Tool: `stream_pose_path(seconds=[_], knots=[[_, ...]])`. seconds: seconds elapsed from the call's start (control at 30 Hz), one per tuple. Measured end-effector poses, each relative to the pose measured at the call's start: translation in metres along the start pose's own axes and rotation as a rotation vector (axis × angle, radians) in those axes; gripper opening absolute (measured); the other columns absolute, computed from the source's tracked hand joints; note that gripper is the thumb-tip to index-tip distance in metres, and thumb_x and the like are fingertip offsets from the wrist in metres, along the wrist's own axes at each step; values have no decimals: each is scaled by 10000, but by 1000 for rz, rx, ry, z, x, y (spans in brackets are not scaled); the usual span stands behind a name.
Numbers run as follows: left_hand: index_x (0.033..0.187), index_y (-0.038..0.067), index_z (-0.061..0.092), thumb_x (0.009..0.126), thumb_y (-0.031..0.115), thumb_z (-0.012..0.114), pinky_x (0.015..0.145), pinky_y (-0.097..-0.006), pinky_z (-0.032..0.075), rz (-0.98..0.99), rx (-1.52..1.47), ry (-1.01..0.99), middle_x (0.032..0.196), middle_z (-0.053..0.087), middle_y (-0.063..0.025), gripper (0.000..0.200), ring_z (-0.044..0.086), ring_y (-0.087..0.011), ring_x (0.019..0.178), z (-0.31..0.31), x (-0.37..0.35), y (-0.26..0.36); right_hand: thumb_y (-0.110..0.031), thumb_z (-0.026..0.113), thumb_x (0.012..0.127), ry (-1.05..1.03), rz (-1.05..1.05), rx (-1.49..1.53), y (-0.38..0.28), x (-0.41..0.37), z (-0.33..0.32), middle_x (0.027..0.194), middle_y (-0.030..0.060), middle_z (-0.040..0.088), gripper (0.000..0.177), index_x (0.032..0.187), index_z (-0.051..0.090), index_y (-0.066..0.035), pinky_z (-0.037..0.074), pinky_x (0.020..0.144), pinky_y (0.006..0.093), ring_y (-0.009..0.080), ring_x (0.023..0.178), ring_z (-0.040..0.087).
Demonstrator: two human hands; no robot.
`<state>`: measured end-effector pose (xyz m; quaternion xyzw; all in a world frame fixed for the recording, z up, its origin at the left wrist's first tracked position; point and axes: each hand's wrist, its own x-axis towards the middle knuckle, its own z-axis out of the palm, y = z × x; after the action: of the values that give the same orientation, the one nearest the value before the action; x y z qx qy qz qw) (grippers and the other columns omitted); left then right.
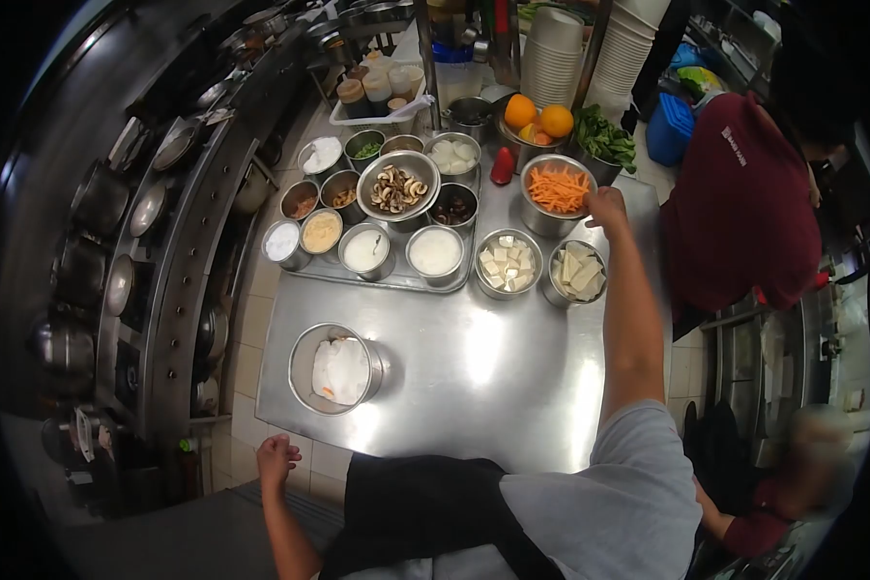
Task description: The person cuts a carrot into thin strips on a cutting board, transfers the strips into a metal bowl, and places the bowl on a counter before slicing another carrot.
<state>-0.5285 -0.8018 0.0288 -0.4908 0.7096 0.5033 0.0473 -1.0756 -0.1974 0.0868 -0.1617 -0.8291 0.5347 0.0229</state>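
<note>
My right hand (604,208) reaches to the right rim of a steel container of orange carrot strips (558,189), its fingers closed at the rim. Just below stand containers of pale sliced pieces (578,272) and white cubes (507,264). My left hand (278,454) hangs off the table's near left edge with fingers curled; what it holds, if anything, is too small to tell. Nearest to it is a steel pot (334,368) with white contents and a bit of orange. A bowl of sliced mushrooms (398,189) rests on other containers.
A tray (411,281) carries several containers on the steel table (435,377). Behind are oranges (521,111), leafy greens (604,140), a red item (503,165) and a basket of bottles (377,121). A person in maroon (744,203) stands right; another person is lower right.
</note>
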Motion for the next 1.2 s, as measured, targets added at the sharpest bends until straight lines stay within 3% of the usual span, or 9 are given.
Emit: stream_pose_path(seconds=[0.1, 0.17, 0.37, 0.4, 0.53, 0.63, 0.73, 0.97, 1.2], knots=[[1121, 13, 600, 975, 345, 605, 517, -272, 494, 5, 32, -1, 801, 694, -83, 363, 671, -146, 621, 8, -1, 7, -218, 666, 778, -26, 13, -311, -24, -16, 5, 898, 181, 719, 367, 1019, 656, 58, 586, 624, 391, 268, 724, 720], [1123, 11, 602, 974, 346, 610, 514, -268, 490, 14, 49, 6, 803, 695, -83, 366, 670, -145, 618, 11, -2, 9, -247, 677, 776, 188, -301, -604, -13, -11, 14, 1017, 208, 726, 377, 1047, 684, 14, 583, 771, 426, 305, 908, 722], [1089, 18, 611, 979, 322, 596, 511, -295, 488, 7, 89, 18, 786, 689, -88, 324, 677, -163, 623, 9, -3, 1, -218, 634, 814, 143, -216, -972, -69, -34, 6, 1030, 259, 699, 351, 1077, 649, 14, 537, 880, 469, 396, 1004, 678], [1095, 15, 611, 976, 316, 603, 510, -295, 487, -6, 96, 21, 785, 688, -89, 324, 678, -166, 625, 8, -5, 0, -207, 629, 822, 273, -391, -918, -65, -28, 13, 993, 253, 702, 321, 1059, 653, 8, 537, 853, 485, 408, 955, 685], [1123, 9, 611, 971, 299, 618, 515, -289, 484, 9, 75, 40, 788, 691, -93, 328, 680, -170, 631, 8, -7, -5, -175, 624, 837, 72, -745, -799, -106, -5, 98, 940, 227, 714, 209, 949, 682, -10, 548, 805, 506, 409, 921, 694], [1144, 7, 609, 970, 297, 625, 525, -279, 483, 41, 70, 61, 801, 697, -94, 339, 680, -165, 637, 7, -7, -5, -164, 645, 831, 90, -719, -904, -102, 18, 149, 919, 200, 730, 170, 917, 705, -30, 562, 793, 472, 371, 926, 712], [1162, 10, 607, 967, 291, 636, 531, -271, 481, 61, 27, 89, 812, 701, -93, 343, 680, -161, 640, 4, -14, -10, -154, 626, 839, 48, -653, -1126, -96, 26, 174, 902, 77, 760, 158, 917, 756, -109, 561, 713, 380, 272, 865, 740], [1158, -6, 604, 972, 277, 638, 555, -255, 480, 136, -44, 82, 803, 695, -84, 340, 677, -151, 654, 4, -8, -22, -164, 652, 816, 121, -811, -1132, -78, 23, 186, 888, 111, 749, 151, 912, 733, -81, 564, 713, 398, 284, 850, 735], [1138, -49, 600, 986, 130, 604, 679, -253, 506, 433, -163, 162, 799, 664, -67, 235, 632, -125, 715, -5, -12, 39, -107, 674, 807, 211, -740, -726, -129, -49, 145, 937, 209, 714, 220, 993, 632, 3, 550, 766, 497, 425, 889, 689]])
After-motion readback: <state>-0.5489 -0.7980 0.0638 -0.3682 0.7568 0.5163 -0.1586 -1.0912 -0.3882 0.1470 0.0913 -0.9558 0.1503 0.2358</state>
